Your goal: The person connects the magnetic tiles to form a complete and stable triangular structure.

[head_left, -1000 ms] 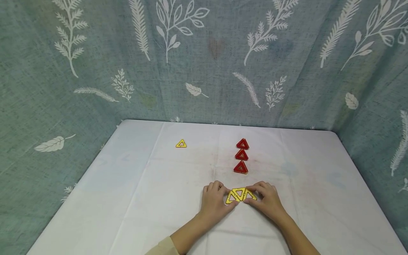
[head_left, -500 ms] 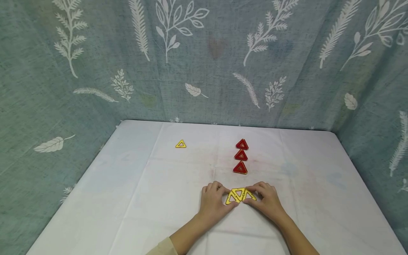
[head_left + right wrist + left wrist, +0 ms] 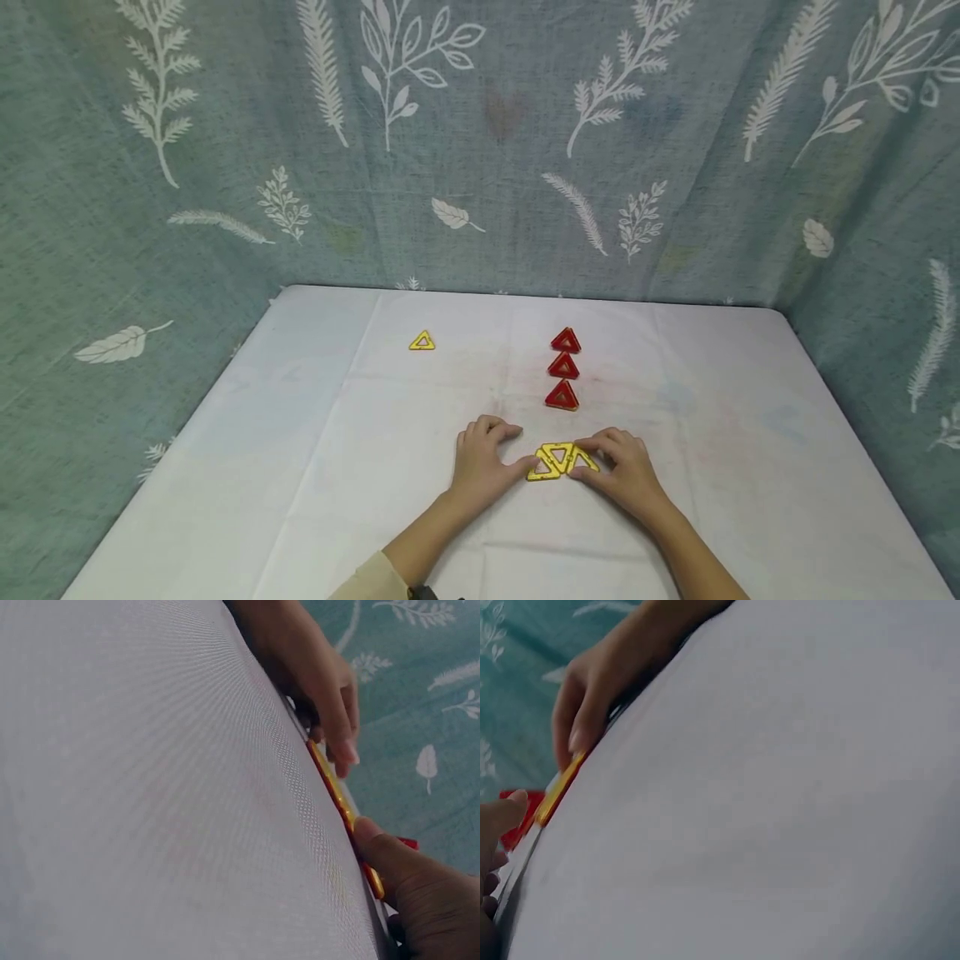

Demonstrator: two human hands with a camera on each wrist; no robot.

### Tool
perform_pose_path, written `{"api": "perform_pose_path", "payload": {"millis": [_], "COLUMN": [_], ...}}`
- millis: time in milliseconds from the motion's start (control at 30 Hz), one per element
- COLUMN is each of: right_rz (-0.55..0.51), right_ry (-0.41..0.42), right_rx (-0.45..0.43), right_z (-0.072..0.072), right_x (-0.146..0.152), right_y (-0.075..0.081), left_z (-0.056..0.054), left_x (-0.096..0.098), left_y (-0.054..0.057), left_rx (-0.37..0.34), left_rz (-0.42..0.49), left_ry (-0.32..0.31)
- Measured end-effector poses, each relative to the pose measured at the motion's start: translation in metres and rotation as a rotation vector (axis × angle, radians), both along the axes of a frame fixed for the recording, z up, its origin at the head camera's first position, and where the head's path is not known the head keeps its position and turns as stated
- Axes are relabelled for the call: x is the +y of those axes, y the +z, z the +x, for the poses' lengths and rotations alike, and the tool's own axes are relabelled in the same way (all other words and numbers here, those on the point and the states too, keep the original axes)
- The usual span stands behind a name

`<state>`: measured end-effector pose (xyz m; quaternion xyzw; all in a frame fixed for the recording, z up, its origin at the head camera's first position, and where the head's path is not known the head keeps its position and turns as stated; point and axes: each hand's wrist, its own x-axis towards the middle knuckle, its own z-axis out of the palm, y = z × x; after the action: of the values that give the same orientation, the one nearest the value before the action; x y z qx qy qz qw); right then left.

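Three yellow open-centred triangle tiles (image 3: 557, 445) lie edge to edge in a row on the white table. My left hand (image 3: 480, 468) is at the row's left end, thumb at the left tile, index finger raised apart from it. At the other end my right hand (image 3: 628, 468) pinches the right tile between thumb and index finger. In the right wrist view, a red layer shows under the yellow edge (image 3: 341, 799). Beyond the row stand red triangle tiles (image 3: 572, 399) in three groups, in a line running away from me.
A single yellow triangle tile (image 3: 422, 347) lies at the far left of the white-covered table (image 3: 337, 517). Behind and at both sides hangs a green-grey curtain (image 3: 465, 258) with white leaf prints.
My left hand has let go of the left yellow tile and spread its thumb and index finger, shifting slightly left. The right hand keeps its pinch. The head view has drifted slightly.
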<state>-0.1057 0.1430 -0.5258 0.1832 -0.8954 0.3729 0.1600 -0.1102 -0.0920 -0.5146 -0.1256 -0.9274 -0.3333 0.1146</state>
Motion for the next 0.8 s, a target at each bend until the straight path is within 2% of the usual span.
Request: {"api": "perform_pose_path", "payload": {"millis": [167,367,600,800], "right_rz": [0.008,0.006,0.011,0.010], "right_ry": [0.005,-0.006,-0.001,0.000], "right_rx": [-0.022,-0.028,-0.010,-0.024], "right_z": [0.000,0.001,0.000,-0.001], "right_x": [-0.001,0.000,0.002,0.003], "right_y": [-0.001,-0.002,-0.001,0.000], "left_z": [-0.017,-0.037,-0.058,-0.079], "left_x": [-0.025,-0.052,-0.072,-0.086], "left_y": [-0.001,-0.004,-0.004,0.001], "left_rx": [-0.021,-0.063,-0.090,-0.104], "left_rz": [0.003,0.041,0.073,0.069], "left_ry": [0.105,0.201,0.313,0.416]}}
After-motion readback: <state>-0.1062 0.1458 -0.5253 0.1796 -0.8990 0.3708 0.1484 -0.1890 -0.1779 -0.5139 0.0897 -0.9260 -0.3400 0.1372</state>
